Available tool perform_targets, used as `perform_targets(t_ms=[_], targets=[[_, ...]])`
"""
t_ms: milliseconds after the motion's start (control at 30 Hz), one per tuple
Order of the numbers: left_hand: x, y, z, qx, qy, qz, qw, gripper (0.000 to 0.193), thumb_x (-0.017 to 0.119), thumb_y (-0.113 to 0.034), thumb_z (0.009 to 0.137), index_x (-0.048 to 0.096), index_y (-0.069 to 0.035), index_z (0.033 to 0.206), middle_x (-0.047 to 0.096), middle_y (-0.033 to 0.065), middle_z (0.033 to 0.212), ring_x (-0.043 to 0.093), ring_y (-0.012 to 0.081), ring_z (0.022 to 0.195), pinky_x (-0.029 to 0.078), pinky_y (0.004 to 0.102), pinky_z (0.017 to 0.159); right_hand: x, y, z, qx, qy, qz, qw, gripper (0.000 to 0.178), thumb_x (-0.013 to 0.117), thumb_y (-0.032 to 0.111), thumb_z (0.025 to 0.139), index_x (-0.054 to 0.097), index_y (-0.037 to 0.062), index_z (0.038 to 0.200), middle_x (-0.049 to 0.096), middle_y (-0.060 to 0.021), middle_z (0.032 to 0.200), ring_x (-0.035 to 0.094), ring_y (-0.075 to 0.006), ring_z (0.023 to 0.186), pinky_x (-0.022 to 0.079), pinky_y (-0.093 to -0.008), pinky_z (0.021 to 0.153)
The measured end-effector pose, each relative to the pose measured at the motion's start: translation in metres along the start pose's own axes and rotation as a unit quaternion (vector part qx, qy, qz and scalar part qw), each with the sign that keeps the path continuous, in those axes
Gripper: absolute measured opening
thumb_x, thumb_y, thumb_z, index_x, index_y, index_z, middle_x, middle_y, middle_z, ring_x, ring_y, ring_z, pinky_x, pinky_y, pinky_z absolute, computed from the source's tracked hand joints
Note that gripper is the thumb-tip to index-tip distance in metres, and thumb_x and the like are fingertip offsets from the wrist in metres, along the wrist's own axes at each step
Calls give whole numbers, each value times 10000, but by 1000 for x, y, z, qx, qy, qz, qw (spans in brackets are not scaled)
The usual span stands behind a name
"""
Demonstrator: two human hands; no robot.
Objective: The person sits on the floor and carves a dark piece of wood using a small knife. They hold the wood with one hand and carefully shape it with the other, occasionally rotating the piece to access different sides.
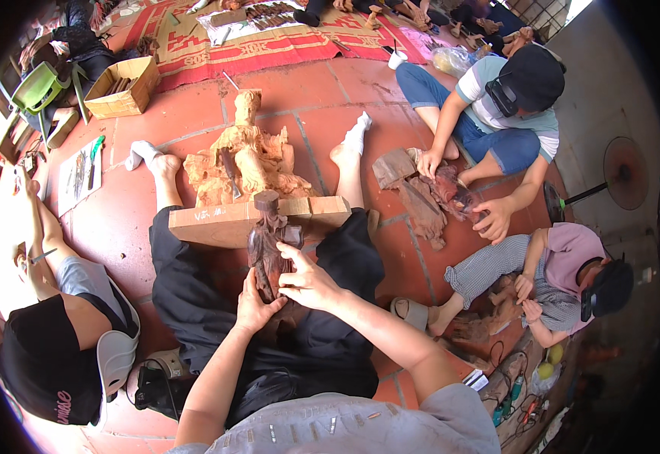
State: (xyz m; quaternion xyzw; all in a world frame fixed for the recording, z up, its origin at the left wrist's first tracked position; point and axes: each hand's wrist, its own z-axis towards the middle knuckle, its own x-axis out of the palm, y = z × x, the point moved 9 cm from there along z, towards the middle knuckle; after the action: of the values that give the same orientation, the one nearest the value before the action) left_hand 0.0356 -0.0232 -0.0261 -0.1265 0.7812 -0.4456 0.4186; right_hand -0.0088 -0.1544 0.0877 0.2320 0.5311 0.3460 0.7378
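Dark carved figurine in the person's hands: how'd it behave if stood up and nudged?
The dark carved figurine is probably rigid, as it looks like solid wood. It would likely tip readily, being tall and narrow. Its raised carved detail might chip if knocked.

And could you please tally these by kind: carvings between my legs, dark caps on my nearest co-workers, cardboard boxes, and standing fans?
Carvings: 2 (dark carving, pale carving)
Dark caps: 3 (lower-left cap, upper-right cap, lower-right cap)
Cardboard box: 1
Standing fan: 1
Total: 7
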Motion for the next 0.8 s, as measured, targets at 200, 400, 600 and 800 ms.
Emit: perform_targets(t_ms=[200,400,600,800], targets=[[-4,2,1,-13,-8,-5,1000,1082,852,-337,640,217,-5,1451,441,243,1371,501,379,1230,425,419,1030,-8,-20,7,50,-14,96,994,100,720,76,792,638,20,785,532,-138,1294,608,-272,1036,513,-351,861],[-3,-4,0,0,-4,-12,1000,1090,834,-390,644,213,-15,1456,441,234,1377,495,385,1232,415,420,1033,-6,-8,4,41,-2,18,999,135,752,115,760,647,48,812,536,-132,1243,616,-251,942,516,-343,822],[-4,0,-2,-11,-5,-13,1000,1085,833,-394,648,212,-24,1456,454,237,1361,504,390,1222,423,424,1026,-18,-14,23,68,-55,30,996,74,715,88,791,661,39,798,617,-115,1068,651,-225,843,524,-335,753],[-3,-2,-2,-8,-3,-2,1000,1087,841,-393,644,222,-13,1453,455,243,1353,509,392,1214,426,429,1022,3,-5,3,80,-27,-43,996,118,745,133,743,673,74,816,523,-143,1239,621,-238,966,523,-359,824]])
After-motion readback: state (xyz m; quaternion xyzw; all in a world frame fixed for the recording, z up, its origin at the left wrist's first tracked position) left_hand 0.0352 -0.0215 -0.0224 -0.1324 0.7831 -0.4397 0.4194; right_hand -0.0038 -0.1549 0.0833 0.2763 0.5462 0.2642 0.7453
